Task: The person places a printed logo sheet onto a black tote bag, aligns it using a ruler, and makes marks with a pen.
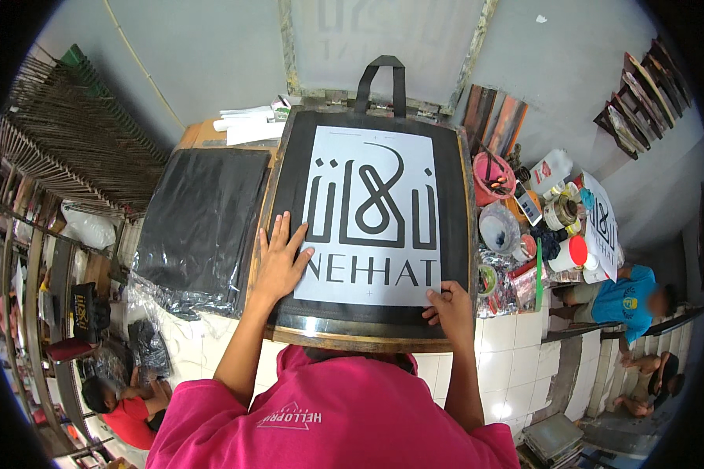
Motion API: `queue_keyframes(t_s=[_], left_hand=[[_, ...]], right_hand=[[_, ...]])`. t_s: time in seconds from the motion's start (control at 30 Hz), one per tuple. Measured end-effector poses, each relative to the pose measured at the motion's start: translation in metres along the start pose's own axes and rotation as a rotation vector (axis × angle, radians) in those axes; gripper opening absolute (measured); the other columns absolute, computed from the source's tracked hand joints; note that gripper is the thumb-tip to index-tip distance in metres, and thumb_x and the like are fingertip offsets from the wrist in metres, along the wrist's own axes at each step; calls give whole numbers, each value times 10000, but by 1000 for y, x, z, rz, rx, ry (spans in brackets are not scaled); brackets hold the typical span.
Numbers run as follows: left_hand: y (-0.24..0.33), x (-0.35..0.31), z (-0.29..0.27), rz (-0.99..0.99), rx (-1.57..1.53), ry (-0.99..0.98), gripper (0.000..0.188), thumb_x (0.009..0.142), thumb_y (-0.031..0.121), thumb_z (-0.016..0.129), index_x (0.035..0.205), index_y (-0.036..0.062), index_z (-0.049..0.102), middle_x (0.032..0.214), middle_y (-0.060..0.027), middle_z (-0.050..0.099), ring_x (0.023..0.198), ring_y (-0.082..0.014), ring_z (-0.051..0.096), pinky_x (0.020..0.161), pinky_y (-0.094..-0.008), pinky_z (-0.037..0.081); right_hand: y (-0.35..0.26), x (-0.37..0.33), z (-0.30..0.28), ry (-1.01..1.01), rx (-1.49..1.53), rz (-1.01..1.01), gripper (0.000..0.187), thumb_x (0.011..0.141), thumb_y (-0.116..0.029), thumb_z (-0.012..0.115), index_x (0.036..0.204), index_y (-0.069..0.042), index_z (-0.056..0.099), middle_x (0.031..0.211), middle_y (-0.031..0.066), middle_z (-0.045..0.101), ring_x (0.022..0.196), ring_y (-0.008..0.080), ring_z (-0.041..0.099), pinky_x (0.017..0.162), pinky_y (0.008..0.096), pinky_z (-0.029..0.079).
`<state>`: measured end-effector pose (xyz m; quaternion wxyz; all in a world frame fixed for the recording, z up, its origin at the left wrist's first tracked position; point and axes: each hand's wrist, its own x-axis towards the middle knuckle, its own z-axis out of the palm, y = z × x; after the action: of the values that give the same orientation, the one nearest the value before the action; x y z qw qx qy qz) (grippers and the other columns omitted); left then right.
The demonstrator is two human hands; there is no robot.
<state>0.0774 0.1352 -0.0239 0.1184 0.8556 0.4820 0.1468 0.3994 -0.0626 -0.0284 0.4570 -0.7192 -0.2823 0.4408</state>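
Note:
A white paper sheet [337, 213] printed with black lettering lies on a black tote bag [454, 195], whose handle loop [400, 86] points away from me. The bag lies flat on a wood-edged board [344, 341]. My left hand [283, 262] rests flat with spread fingers over the sheet's lower left edge, partly on the bag. At the sheet's lower right corner, my right hand [451, 309] has its fingers curled, with the fingertips pinched at the paper; the exact grip is partly hidden.
A stack of black bags in clear plastic [199, 227] lies left of the board. To the right stand a pink bowl [493, 176], a phone [528, 203], a red-lidded jar [569, 254] and several containers. A hinged screen frame [383, 47] rises behind. Other people [626, 301] sit at both sides.

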Motion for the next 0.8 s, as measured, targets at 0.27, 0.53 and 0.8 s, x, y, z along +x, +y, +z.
queue_keyframes(t_s=[0.27,0.53,0.8], left_hand=[[0,5,0,-10,-12,12,577,1025,369,593,1526,95,509,1687,-237,254,1585,-386,189,1266,-598,75],[-16,-11,-6,25,85,5,568,1067,391,502,1561,112,468,1685,-206,282,1585,-358,202,1273,-580,85],[4,-31,-22,38,89,-60,586,1050,376,538,1575,132,450,1708,-199,225,1596,-360,162,1274,-575,53]], right_hand=[[-5,3,-8,35,-141,36,319,974,-166,717,1191,37,601,785,122,724,593,144,685,464,271,500],[-14,-7,2,40,-219,43,332,956,-191,741,1185,14,617,775,92,720,598,129,684,481,265,494],[-13,-15,3,23,-228,31,281,962,-157,722,1159,18,622,773,79,712,616,120,681,482,265,482]])
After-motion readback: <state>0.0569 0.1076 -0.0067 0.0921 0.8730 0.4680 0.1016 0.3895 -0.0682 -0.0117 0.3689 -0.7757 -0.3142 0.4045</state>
